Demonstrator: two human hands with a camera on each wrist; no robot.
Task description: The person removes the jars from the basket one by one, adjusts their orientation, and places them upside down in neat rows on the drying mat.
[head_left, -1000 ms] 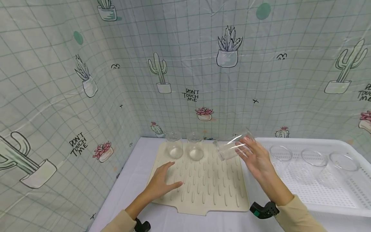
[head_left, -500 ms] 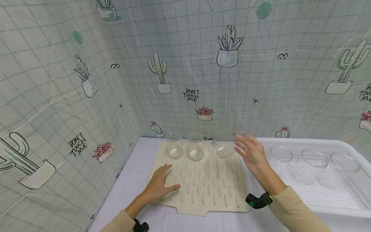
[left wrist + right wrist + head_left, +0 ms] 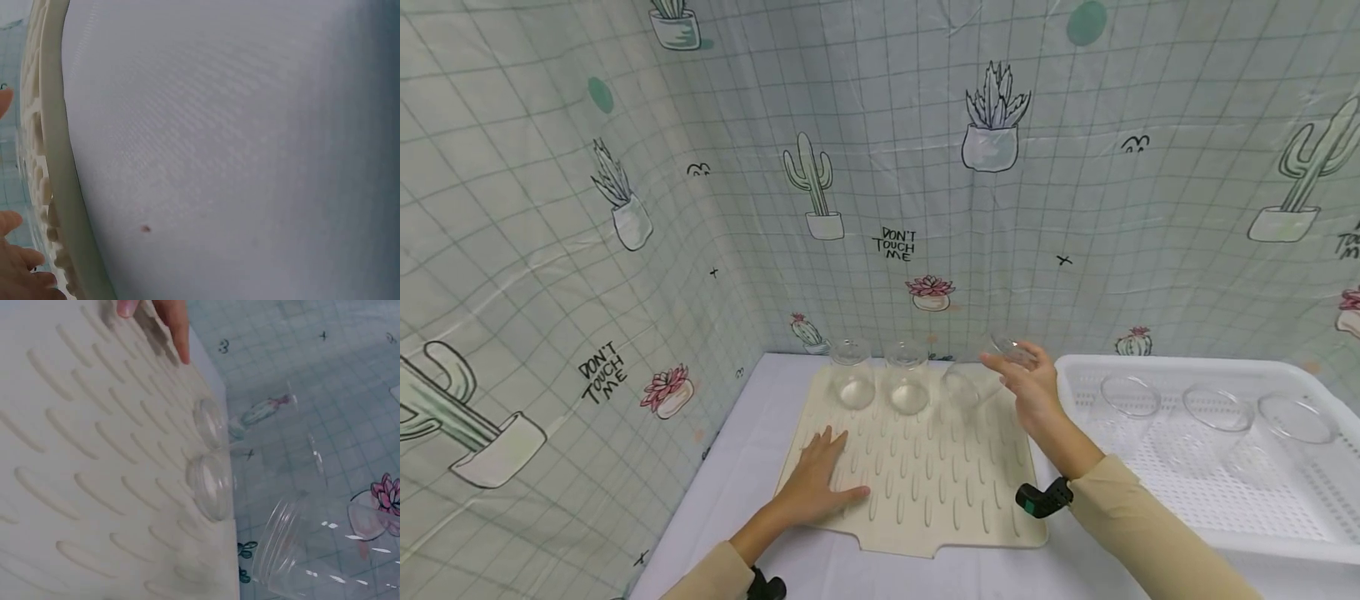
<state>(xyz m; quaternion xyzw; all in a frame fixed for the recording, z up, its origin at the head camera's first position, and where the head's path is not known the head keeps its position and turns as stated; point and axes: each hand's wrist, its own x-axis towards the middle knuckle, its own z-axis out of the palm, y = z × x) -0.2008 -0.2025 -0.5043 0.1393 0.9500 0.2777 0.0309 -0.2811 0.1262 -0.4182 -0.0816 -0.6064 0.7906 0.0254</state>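
Right hand [image 3: 1036, 392] has moved left since a second ago and the mouth of its clear cup [image 3: 976, 385] has swung left with it; left hand [image 3: 814, 485] lies flatter, fingers more spread; right hand holds the clear cup by its upper part, near the mouth; cup is tilted, mouth up and to the right, ridged lower end [image 3: 275, 540] down to the left, at the far right part of the cream mat [image 3: 955, 529]; cannot tell if it touches the mat; left hand is spread wide, thumb well apart from the fingers, over the left side of the mat; contact there unclear; black wrist devices [image 3: 1043, 498] on both wrists, beige sleeves [image 3: 1150, 525] behind; left standing cup [image 3: 852, 375] and second standing cup [image 3: 907, 377] are upright at the mat's far edge, side by side, the second just beside the held one; mat carries rows of raised ridges and lies on white cloth [image 3: 718, 467]; white basket [image 3: 1172, 363] sits to the right of the mat, perforated floor, three clear cups [image 3: 1217, 408] in a row inside; patterned curtain [image 3: 850, 283] with grid lines, cacti and lettering hangs behind and at left.
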